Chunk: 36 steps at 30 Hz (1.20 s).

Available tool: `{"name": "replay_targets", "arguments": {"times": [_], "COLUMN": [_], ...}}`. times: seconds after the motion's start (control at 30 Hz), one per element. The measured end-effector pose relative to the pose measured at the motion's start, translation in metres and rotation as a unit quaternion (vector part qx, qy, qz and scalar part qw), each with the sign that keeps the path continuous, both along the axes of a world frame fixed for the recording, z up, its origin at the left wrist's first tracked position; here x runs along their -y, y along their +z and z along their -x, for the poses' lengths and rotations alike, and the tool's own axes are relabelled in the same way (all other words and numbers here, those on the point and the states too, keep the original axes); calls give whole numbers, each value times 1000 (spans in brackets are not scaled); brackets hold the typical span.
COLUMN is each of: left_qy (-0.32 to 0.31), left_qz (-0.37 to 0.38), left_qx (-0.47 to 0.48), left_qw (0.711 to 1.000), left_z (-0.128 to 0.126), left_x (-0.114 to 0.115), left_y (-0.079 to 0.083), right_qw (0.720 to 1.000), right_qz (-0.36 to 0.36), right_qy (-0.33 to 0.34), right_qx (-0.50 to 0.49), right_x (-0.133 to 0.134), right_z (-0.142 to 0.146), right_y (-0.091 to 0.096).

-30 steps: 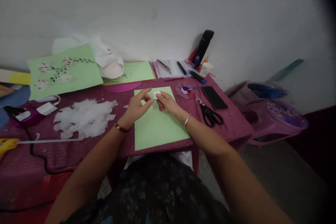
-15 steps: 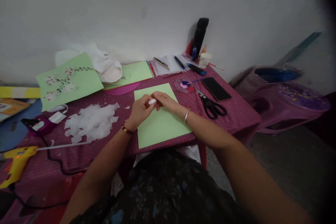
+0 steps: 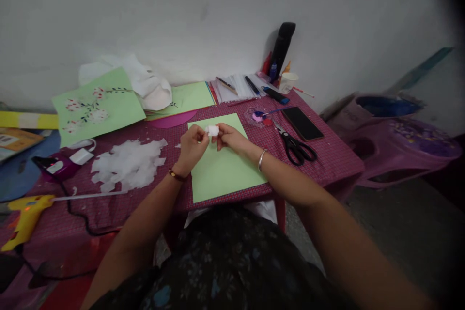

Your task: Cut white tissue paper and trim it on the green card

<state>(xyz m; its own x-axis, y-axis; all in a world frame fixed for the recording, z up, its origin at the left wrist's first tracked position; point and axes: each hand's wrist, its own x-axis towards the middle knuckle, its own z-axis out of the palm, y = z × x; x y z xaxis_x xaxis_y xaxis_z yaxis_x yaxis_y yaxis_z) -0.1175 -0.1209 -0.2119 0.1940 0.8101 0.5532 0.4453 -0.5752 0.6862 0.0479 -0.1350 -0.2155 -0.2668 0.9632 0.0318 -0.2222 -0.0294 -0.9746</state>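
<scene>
Between my two hands is a small white piece of tissue-like material (image 3: 212, 130), held over the upper part of a light green paper sheet (image 3: 221, 174). My left hand (image 3: 193, 147) pinches its left side with thumb and fingers. On the other side, my right hand (image 3: 231, 138) grips its right edge with the fingertips. Left of the sheet lies a loose pile of cut white pieces (image 3: 129, 164), of the same look as the one I hold. The fingertips partly cover the piece, so its exact shape is unclear.
Scissors (image 3: 296, 147) and a phone (image 3: 302, 123) lie right of the sheet, near a small paint palette (image 3: 258, 115). A yellow glue gun (image 3: 29, 215) with its cable is at far left. A painted green sheet (image 3: 100, 106) leans behind the pile. Pink stools stand beyond the table's right edge.
My hands have moved slightly apart, and more of the white piece now shows between them. It sits a little higher over the sheet. The whole view has shifted slightly.
</scene>
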Motion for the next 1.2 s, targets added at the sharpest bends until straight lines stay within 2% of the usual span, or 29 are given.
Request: {"name": "replay_targets", "arguments": {"times": [0.13,0.23,0.33,0.47,0.67,0.77,0.83,1.0,1.2], "left_qy": [-3,-31,-24,-12,-109,-100,-86,-97,-89], "left_qz": [5,17,25,57,122,122,129,181,235], "left_qx": [15,32,93,184,143,126,137,195,287], "left_qw": [1000,999,995,981,976,979,978,959,925], "left_z": [0,-2,-1,6,1,-2,-1,-3,3], "left_x": [1,6,4,-7,-3,3,4,2,-3], "left_y": [1,3,5,8,4,3,4,7,8], "right_qw": [1000,999,994,990,997,1000,998,986,970], "right_qz": [-14,5,29,36,22,7,24,76,55], "right_qy": [3,-37,-91,-120,-65,-17,-16,-90,-182], "right_qx": [-26,-34,-53,-72,-42,-25,-51,-120,-149], "right_x": [4,5,1,-3,5,10,10,0,-11], "right_z": [2,2,-2,-14,-6,0,1,-6,-26], "right_y": [1,2,4,7,7,7,8,9,8]}}
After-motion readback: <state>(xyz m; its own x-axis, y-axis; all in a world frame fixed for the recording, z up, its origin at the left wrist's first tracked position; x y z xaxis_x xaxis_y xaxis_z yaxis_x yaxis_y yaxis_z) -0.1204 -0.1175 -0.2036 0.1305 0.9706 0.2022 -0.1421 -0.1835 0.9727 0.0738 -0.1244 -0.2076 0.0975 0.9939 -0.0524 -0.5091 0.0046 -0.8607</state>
